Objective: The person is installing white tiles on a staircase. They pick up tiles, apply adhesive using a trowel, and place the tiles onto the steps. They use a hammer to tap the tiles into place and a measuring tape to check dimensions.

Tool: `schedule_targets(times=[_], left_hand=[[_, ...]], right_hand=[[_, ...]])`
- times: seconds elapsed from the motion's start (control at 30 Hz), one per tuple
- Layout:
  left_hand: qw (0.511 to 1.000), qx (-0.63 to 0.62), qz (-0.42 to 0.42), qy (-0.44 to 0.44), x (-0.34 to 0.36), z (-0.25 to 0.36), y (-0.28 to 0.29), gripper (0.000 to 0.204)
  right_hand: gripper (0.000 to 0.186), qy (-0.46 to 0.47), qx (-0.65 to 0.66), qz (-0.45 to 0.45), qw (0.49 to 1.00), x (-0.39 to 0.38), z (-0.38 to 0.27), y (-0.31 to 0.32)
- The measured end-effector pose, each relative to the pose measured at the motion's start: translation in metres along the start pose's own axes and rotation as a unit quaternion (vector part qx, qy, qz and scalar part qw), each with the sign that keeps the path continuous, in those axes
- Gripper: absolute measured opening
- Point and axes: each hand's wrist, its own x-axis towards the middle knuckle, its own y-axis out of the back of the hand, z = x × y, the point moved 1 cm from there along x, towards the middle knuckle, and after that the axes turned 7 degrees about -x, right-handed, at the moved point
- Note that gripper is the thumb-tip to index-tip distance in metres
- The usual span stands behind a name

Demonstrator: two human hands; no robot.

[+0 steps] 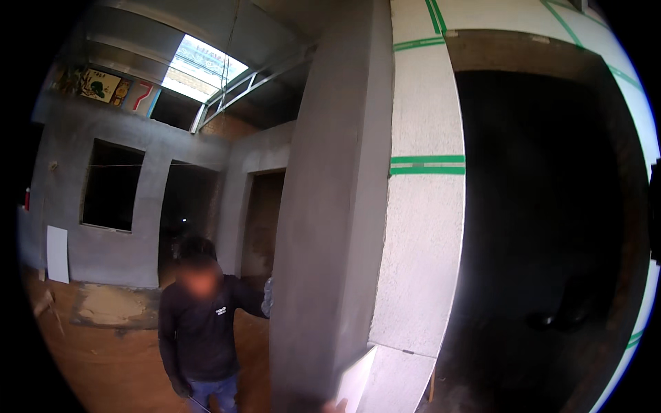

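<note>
At the lower edge, a small part of my left hand shows, its fingers closed at the left edge of a white panel. The rest of that hand is cut off by the picture's edge. The held panel stands tilted beside the grey plastered pillar, just below a column of white panels fixed to the wall. Strips of green tape run across the joints of those panels. A small dark clip or spacer sits at the lowest visible joint. My right hand is out of view.
Left of the pillar stands a person in a dark top, one gloved hand against the pillar. A dark doorway opens on the right. A white board leans on the far wall, near a pale patch of material on the ground.
</note>
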Motion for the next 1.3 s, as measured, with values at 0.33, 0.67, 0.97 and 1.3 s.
schedule_targets(times=[0.33, 0.67, 0.97, 1.3], left_hand=[[0.998, 0.0, -0.067, 0.022, 0.035, 0.014, 0.005, 0.034], [0.991, -0.023, -0.128, 0.025, 0.046, 0.008, 0.002, 0.029], [0.982, -0.072, -0.171, 0.032, 0.052, 0.0, -0.008, 0.025], [0.971, -0.113, -0.207, 0.048, 0.012, -0.003, -0.004, 0.021]], right_hand=[[0.043, 0.04, 0.034, 0.004, 0.999, -0.015, -0.074, -0.028], [0.046, 0.036, 0.045, 0.032, 0.998, -0.036, -0.119, -0.059], [0.048, 0.039, 0.039, 0.08, 0.995, -0.043, -0.169, -0.101], [0.068, 0.133, 0.054, 0.133, 0.981, 0.003, -0.203, -0.165]])
